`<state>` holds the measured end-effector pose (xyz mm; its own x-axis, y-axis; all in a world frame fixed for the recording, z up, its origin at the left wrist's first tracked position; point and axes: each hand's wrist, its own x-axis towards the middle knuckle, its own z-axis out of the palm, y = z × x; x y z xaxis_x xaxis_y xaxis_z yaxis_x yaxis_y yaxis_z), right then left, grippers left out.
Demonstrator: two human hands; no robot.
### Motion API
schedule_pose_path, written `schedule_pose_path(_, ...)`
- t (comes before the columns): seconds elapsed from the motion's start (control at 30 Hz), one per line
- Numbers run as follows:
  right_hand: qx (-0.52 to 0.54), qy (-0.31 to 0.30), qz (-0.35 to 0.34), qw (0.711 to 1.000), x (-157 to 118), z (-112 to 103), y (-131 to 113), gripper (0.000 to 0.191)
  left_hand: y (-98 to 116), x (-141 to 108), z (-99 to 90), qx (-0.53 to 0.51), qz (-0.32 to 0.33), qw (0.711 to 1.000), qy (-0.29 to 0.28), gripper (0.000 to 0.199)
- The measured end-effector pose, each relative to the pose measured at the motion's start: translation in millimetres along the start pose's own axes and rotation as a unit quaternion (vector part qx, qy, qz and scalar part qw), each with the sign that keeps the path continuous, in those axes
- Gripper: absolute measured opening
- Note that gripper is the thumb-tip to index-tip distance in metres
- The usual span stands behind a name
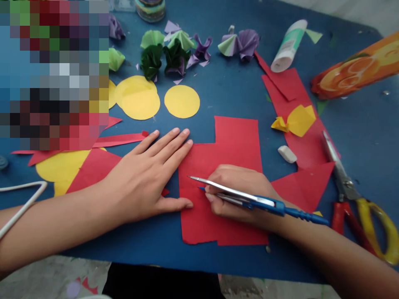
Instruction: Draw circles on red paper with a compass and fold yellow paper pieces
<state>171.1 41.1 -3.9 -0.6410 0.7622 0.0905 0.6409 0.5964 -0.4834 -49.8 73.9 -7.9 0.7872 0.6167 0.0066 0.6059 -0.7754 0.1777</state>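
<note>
A red paper sheet with a notched outline lies on the blue table in the middle of the head view. My left hand rests flat with fingers stretched, its fingertips and thumb at the sheet's left edge. Over the sheet, my right hand is closed around a blue and silver compass. The compass lies nearly level, its metal tip pointing left, with the blue handle above my wrist. Its legs are close together.
Scissors, a white eraser and red scraps are at right. Behind are yellow circles, folded paper flowers, a glue stick and an orange packet. A white cable lies left.
</note>
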Motion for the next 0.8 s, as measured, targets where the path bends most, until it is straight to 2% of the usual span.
schedule_pose_path(0.3, 0.001, -0.020, 0.017, 1.000, 0.6, -2.4, -3.1, 0.019, -0.6, 0.6, 0.4, -0.001, 0.002, 1.000, 0.002, 0.089)
schedule_pose_path(0.53, 0.053, 0.027, -0.015, 0.998, 3.2, -1.8, -0.8, 0.017, -0.6, -0.5, 0.1, -0.005, 0.007, 1.000, 0.006, 0.089)
schedule_pose_path(0.8, 0.069, 0.031, -0.008, 0.997, 3.3, -2.5, 0.6, 0.016, -0.8, 0.5, -1.1, 0.001, 0.008, 1.000, 0.001, 0.088)
